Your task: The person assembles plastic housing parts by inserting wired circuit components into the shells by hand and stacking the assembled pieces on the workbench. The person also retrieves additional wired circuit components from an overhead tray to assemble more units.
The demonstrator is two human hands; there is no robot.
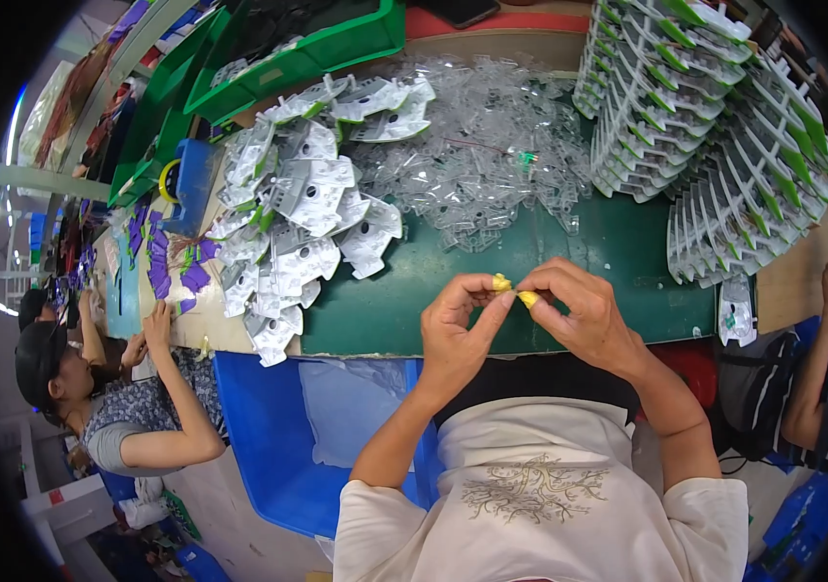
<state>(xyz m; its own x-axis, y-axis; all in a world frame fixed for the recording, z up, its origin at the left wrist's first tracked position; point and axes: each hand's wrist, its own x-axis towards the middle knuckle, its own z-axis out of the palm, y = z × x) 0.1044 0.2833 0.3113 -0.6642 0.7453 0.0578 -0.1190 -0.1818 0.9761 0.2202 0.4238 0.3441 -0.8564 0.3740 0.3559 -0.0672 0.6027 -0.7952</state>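
Observation:
My left hand (pixel 461 325) and my right hand (pixel 581 312) meet above the front part of the green work surface, fingertips nearly touching. Both are closed in a pinch. A small crumpled yellow piece (pixel 501 282) sits at my left index fingertip, and a second yellow piece (pixel 527 299) at my right thumb and fingertips. They look like thin finger covers, though whether they are worn or held is unclear. Anything tiny between the fingers is too small to make out. Beyond my hands lies a heap of clear plastic parts (pixel 462 184), with a thin red wire and small green piece on it.
Silver-grey molded housings with green edges (pixel 312 189) pile up at left; tall stacks of similar parts (pixel 656 97) stand at right. A green bin (pixel 302 58) is at the back left. Below the table edge sits a blue bin (pixel 264 436). Co-workers (pixel 133 417) sit on both sides.

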